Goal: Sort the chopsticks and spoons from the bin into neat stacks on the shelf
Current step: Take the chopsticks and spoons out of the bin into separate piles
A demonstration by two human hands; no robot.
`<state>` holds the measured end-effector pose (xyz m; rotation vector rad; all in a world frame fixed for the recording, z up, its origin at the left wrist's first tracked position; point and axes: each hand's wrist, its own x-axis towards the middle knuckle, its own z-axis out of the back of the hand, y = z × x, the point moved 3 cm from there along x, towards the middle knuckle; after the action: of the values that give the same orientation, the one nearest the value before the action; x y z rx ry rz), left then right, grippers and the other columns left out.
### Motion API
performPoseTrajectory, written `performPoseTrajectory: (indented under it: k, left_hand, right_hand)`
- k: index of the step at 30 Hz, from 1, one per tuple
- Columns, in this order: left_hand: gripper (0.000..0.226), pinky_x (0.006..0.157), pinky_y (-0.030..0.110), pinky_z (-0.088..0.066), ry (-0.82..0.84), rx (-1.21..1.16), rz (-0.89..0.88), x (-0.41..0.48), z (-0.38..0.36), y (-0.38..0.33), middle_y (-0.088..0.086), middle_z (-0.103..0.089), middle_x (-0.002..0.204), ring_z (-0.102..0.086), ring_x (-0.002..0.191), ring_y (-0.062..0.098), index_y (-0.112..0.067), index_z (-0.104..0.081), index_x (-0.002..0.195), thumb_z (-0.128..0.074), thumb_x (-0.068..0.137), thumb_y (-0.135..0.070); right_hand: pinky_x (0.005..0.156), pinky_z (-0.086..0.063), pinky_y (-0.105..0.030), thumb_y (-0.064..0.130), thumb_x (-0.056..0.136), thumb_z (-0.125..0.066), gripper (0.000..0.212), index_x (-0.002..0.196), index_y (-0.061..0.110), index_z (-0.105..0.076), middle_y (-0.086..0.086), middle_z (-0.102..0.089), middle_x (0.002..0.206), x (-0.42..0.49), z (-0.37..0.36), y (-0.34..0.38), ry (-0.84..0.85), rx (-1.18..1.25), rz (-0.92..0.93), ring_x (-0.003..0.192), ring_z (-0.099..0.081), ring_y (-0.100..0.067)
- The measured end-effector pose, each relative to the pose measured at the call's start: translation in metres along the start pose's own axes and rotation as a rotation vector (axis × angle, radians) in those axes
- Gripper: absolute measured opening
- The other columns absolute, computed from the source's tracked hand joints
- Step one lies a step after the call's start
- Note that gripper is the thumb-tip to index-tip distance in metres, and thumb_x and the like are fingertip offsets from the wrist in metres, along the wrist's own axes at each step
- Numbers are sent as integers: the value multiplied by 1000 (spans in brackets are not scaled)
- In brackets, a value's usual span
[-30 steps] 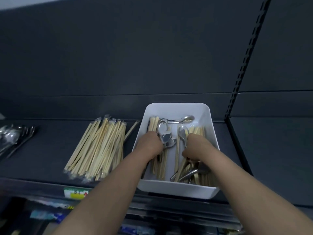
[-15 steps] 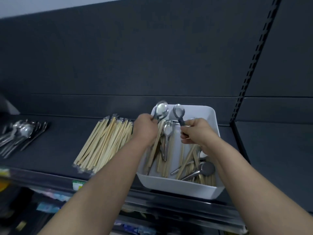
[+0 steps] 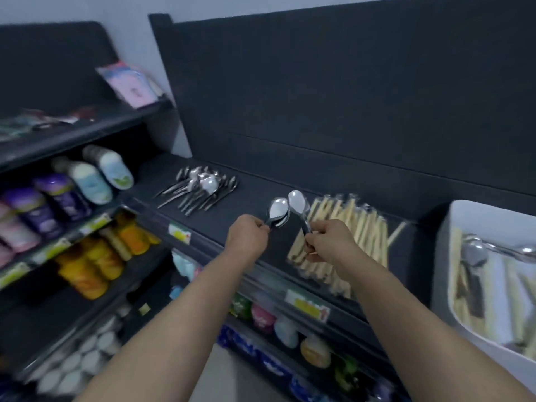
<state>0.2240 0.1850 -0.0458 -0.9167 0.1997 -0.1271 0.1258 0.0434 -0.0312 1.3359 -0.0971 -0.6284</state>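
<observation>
My left hand (image 3: 248, 236) grips the handles of stacked metal spoons (image 3: 278, 210), bowls up, above the dark shelf (image 3: 255, 195). Close beside it my right hand (image 3: 327, 242) pinches the handle of one spoon (image 3: 297, 202), in front of the pile of wrapped wooden chopsticks (image 3: 348, 236). A heap of several spoons (image 3: 200, 187) lies on the shelf further left. The white bin (image 3: 475, 216) stands at the far right, with chopsticks and spoons (image 3: 475, 253) still inside.
A neighbouring shelf unit on the left carries bottles (image 3: 87, 175) and orange packets (image 3: 92, 265). Lower shelves below hold coloured packages (image 3: 290, 329). Price labels (image 3: 179, 233) sit on the shelf's front edge.
Both hands lifted spoons out of the bin and carried them left, past the chopstick pile. My view swung left, so the bin now sits at the right edge.
</observation>
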Motion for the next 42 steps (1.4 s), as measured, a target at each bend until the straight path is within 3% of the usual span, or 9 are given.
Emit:
performPoseTrajectory:
  k: [3,7,10,18,21,25,30,33,42]
  left_hand:
    - [21,77,44,-54,-29,32,14,25,56,42,27,-69,91,-66,93,41,-2,-71,88,-61,91,-19]
    - [31,63,34,-41,-26,102,0,50,104,79,21,-59,68,-60,79,42,-3,-55,64,-54,93,-13]
    - [25,65,29,-39,-28,108,20,67,119,93,19,-66,84,-59,79,33,-5,-57,73,-53,95,-17]
    - [38,71,32,-42,-35,169,19,130,125,100,8,-54,80,-50,79,24,-20,-37,61,-50,96,-14]
    - [28,71,30,-39,-25,192,42,165,129,98,10,-55,85,-52,82,25,-16,-49,69,-50,97,-15]
    - [20,79,36,-46,42,262,8,208,123,92,17,-65,106,-59,97,34,-3,-61,109,-49,98,-15]
    - [15,69,37,-49,17,342,-107,250,120,92,14,-65,89,-59,83,29,-4,-59,101,-46,97,-9]
    - [18,65,34,-45,-20,374,-117,262,123,94,14,-67,94,-59,83,28,-4,-60,106,-45,96,-9]
    - [25,83,39,-48,23,614,-327,275,125,80,10,-59,116,-48,113,29,-10,-62,114,-51,93,-17]
  right_hand:
    - [48,-52,-22,-1,94,-47,26,116,0,-62,-7,-56,73,18,-65,9,20,-20,-14,59,-55,-14]
    - [65,-56,-31,1,96,-48,38,134,2,-50,-9,-60,90,35,-120,21,-13,36,-28,74,-60,-18]
    - [70,-56,-32,0,96,-49,41,136,2,-47,-11,-61,96,48,-147,24,-51,38,-50,71,-60,-15]
    - [70,-59,-35,0,92,-47,42,135,5,-50,-12,-64,109,109,-187,36,-138,-36,-73,68,-62,-15]
    - [76,-58,-50,-1,84,-46,33,114,-3,-58,-10,-66,88,138,-195,43,-199,-175,-36,78,-68,-29]
    - [73,-53,-34,6,81,-45,39,117,9,-59,-7,-66,91,169,-211,51,-199,-436,-44,84,-62,-27]
    - [65,-38,-30,20,86,-45,28,111,18,-55,0,-55,78,199,-231,65,-193,-904,142,73,-50,-25]
    - [66,-37,-30,27,89,-44,17,95,18,-57,-4,-65,92,209,-235,72,-158,-1020,170,86,-60,-29]
    - [79,-42,-32,28,93,-47,25,110,22,-64,-1,-55,114,204,-232,72,-201,-1188,257,113,-47,-22]
